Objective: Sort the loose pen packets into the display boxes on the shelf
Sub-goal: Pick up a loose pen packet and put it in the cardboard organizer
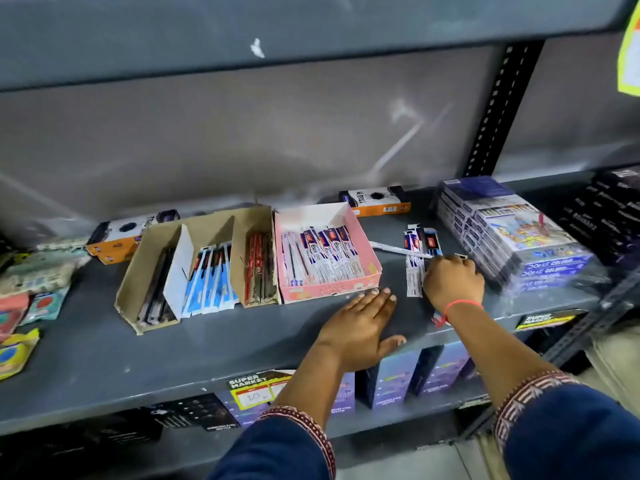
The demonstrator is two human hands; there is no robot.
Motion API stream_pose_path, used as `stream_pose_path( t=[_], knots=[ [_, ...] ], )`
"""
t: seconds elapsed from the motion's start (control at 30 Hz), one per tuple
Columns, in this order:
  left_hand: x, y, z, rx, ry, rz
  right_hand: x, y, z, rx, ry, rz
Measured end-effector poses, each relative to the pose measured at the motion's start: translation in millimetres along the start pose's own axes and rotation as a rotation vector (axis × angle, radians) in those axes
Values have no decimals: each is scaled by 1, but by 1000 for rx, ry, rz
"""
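Observation:
A pink display box [363,237] on the grey shelf [104,358] holds several white and blue pen packets. Left of it stands a brown cardboard box [138,268] with dividers, holding dark, blue and red pens. A few loose pen packets [415,251] lie on the shelf to the right of the pink box. My right hand [453,282] rests over their lower ends, fingers curled on one white packet that points up and left. My left hand [360,327] lies flat and open on the shelf just in front of the pink box, holding nothing.
A wrapped stack of colour-pencil boxes [512,233] sits close on the right of the loose packets. Orange and black boxes [377,200] lie at the back. Small packets [20,306] lie at the far left. The shelf below holds purple boxes [398,379].

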State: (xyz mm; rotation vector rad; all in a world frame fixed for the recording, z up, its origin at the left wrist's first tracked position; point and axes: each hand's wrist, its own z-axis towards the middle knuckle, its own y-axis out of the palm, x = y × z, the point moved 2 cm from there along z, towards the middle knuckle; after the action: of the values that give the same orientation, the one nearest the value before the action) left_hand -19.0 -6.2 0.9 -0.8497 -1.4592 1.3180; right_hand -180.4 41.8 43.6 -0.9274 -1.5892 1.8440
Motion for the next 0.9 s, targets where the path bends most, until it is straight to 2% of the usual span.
stream_pose_path(
  t=[0.23,0.63,0.9],
  knots=[
    [-1,4,1,55,9,79,0,-5,26,-171,55,70],
    [-2,4,2,40,-15,81,6,-4,49,-218,111,233],
    [-4,7,2,39,-23,89,7,-2,67,-338,212,372]
  ],
)
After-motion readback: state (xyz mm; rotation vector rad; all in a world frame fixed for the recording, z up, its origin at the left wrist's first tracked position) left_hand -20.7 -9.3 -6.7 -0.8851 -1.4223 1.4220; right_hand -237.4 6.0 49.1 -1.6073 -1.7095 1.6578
